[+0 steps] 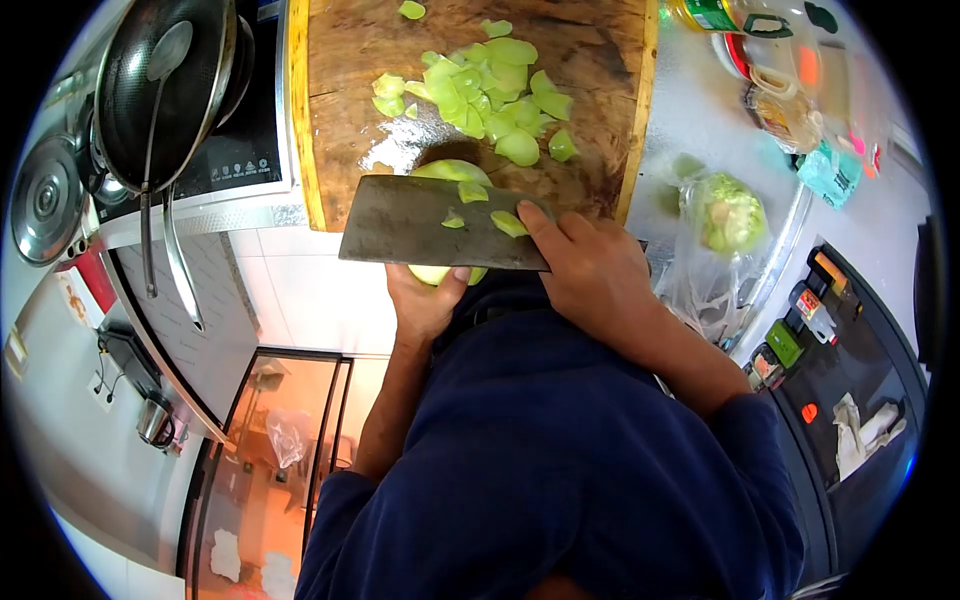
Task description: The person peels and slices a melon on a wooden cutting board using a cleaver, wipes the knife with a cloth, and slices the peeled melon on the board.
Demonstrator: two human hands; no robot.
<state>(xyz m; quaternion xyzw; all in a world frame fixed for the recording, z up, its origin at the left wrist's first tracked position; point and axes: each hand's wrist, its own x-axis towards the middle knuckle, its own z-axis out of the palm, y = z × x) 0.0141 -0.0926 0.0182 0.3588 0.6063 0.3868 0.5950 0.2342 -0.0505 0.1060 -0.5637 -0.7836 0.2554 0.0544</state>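
My right hand (pixel 598 268) is closed round the handle end of a broad cleaver (pixel 390 222), its index finger stretched along the blade. Several pale green slices (pixel 472 191) cling to the flat of the steel. Beneath the cleaver, my left hand (pixel 422 306) grips a rounded pale green vegetable (pixel 447 172) from the near side, thumb and fingers around it. The blade lies across this vegetable and hides its middle. Farther back on the wooden cutting board (pixel 345 70) is a loose pile of thin green slices (pixel 490 88), beside a wet shiny patch.
Left of the board, a wok (pixel 122 110) holding a long-handled ladle (pixel 170 52) sits over the stove (pixel 240 160), near a pan lid (pixel 45 200). To the right lies a plastic bag (pixel 698 275) with a green vegetable (pixel 734 212); bottles (pixel 708 15) and packages stand beyond.
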